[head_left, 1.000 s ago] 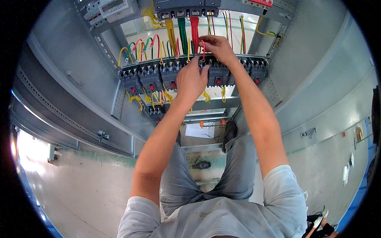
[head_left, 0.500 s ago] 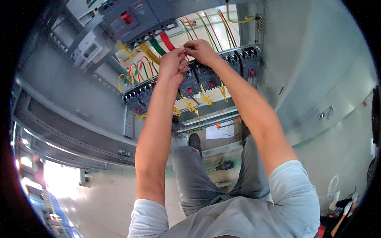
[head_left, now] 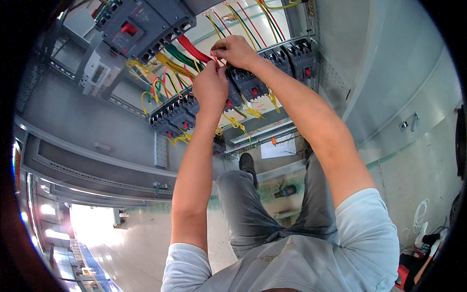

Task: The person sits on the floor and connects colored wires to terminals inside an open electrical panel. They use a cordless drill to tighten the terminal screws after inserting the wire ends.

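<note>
Thin red wire [head_left: 214, 57] shows between my two hands, above a row of dark grey circuit breakers [head_left: 255, 88]. My right hand [head_left: 235, 51] is closed, pinching the upper part of the wire with thumb and fingertips. Below it, my left hand [head_left: 210, 87] is also closed around the wire, though its fingers are partly hidden behind the hand. Just left of them, thick bundles of red wires [head_left: 193, 49], green wires [head_left: 179, 56] and yellow wires [head_left: 171, 64] run down from a large breaker [head_left: 141, 28] with a red switch.
Short lugged wires [head_left: 160, 87] rise at the row's left end, and yellow wire coils [head_left: 235, 125] hang beneath it. A grey meter [head_left: 98, 73] sits at left. Metal cabinet walls [head_left: 384, 63] enclose the sides. A power tool [head_left: 285, 191] and a paper sheet [head_left: 278, 147] lie below.
My fingertips have moved slightly apart, so more of the red wire shows between them. The whole view has shifted a little, with the breakers now farther up and left.
</note>
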{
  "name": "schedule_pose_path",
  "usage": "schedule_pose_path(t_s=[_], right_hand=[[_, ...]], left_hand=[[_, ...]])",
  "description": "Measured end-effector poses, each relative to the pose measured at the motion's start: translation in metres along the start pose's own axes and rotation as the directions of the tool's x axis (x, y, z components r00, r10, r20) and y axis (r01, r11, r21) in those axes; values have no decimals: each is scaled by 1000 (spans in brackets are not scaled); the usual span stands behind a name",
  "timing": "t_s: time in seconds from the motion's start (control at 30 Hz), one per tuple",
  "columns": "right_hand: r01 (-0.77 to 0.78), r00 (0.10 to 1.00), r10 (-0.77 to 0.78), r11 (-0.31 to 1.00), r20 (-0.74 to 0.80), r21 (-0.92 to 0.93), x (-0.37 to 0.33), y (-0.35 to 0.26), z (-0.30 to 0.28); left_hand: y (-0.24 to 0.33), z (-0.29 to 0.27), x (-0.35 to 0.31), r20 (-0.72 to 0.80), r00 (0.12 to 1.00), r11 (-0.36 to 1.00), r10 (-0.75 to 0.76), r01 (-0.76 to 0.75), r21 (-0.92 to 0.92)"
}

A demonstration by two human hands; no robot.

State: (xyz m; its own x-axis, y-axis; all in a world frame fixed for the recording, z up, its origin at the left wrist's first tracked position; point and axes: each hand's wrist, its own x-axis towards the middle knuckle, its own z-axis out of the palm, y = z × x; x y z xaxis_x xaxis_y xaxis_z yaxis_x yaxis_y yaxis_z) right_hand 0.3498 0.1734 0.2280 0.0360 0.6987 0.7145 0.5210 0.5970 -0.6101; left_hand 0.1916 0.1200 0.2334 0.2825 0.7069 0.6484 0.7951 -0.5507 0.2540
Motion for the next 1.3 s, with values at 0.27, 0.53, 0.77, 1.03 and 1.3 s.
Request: schedule_pose_path(t_s=[0.27,0.53,0.77,1.03,1.3], right_hand=[[-36,999,36,999,-5,2,2,-1,0],[-198,975,166,953,151,231,7,13,4],[-50,996,53,998,76,-34,7,17,9],[18,999,-11,989,49,-148,5,15,14],[-98,990,95,995,101,25,9,29,2]], left_hand=[[-4,2,10,13,999,994,49,-50,102],[-21,-3,24,95,993,992,73,-62,-113],[-24,-3,37,250,968,985,29,15,-175],[-16,-1,26,148,989,999,22,-15,-43],[-16,-9,20,157,987,987,43,-18,-161]])
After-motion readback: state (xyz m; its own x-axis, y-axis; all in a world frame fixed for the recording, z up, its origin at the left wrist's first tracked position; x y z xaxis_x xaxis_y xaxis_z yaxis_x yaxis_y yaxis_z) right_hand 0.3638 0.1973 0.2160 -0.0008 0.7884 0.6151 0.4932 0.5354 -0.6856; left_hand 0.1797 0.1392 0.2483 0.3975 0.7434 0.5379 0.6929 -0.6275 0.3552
